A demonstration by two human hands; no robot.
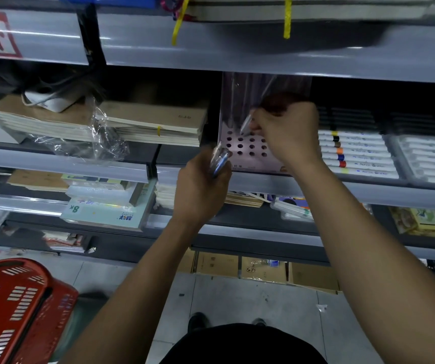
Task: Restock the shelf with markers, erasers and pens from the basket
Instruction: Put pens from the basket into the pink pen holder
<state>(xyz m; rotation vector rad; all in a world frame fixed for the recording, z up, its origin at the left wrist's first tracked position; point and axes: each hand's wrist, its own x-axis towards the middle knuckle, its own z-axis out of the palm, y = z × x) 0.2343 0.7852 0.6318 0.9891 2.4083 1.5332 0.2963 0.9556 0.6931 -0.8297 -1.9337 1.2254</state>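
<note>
Hands, two: right hand (287, 127) pinches one pen (246, 123), tip at the pink holed pen stand (248, 164) on the shelf (316, 185); left hand (200, 185) grips several pens (220, 160), count unclear. Basket (14, 306), one, red, on floor at lower left.

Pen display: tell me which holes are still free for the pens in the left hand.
The pink pen display shows open holes in its front rows, between the left hand with its bundle of pens and the right hand. The right hand, pinching a pen, hides the holes behind it. The marker trays alongside look full.
</note>
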